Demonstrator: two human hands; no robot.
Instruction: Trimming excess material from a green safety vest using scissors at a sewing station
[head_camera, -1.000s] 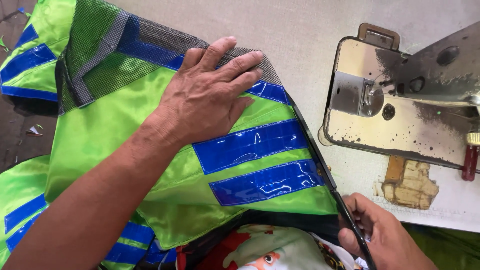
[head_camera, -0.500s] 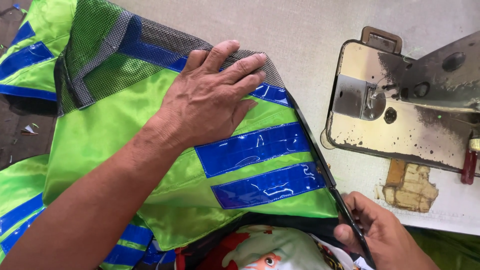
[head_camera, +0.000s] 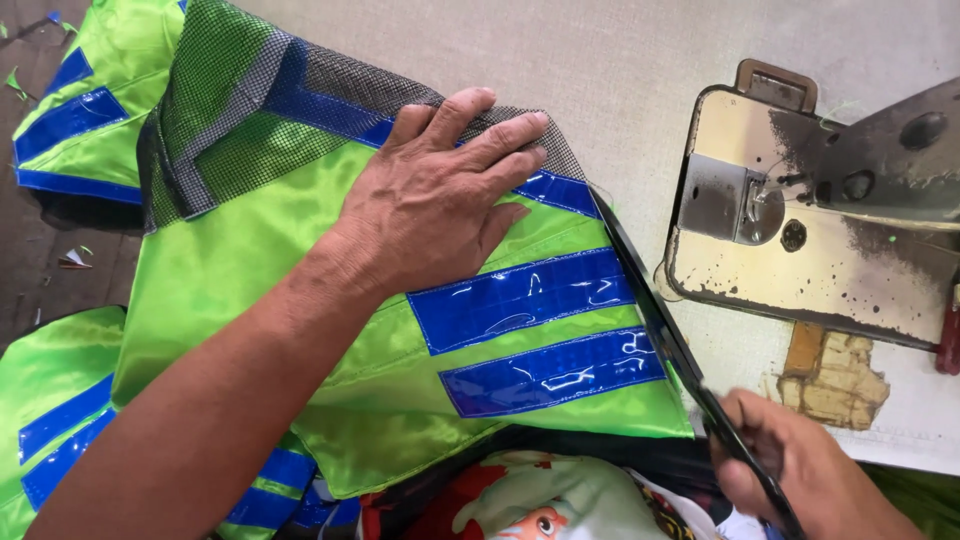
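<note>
Gripping a pair of black scissors (head_camera: 690, 365) at about five o'clock in the view, the right hand (head_camera: 800, 480) has its fingers curled shut around the handles, and the long blades run up along the right edge of a neon green vest (head_camera: 300, 280), pointing toward twelve o'clock. At six o'clock, just under the vest's lower hem, lies a printed cloth (head_camera: 540, 500) in red, white and pale green. The left hand (head_camera: 440, 190) sits near the centre, fingers spread and palm pressed flat on the vest, its fingertips reaching the grey mesh lining (head_camera: 230, 110) folded over at the top. Two shiny blue reflective strips (head_camera: 530, 300) cross the vest just below that hand, toward four o'clock. At three o'clock, well apart from the left hand, stands the worn metal bed of a sewing machine (head_camera: 800, 250) on a pale table (head_camera: 620, 70). More green and blue fabric (head_camera: 80, 120) lies at ten o'clock.
</note>
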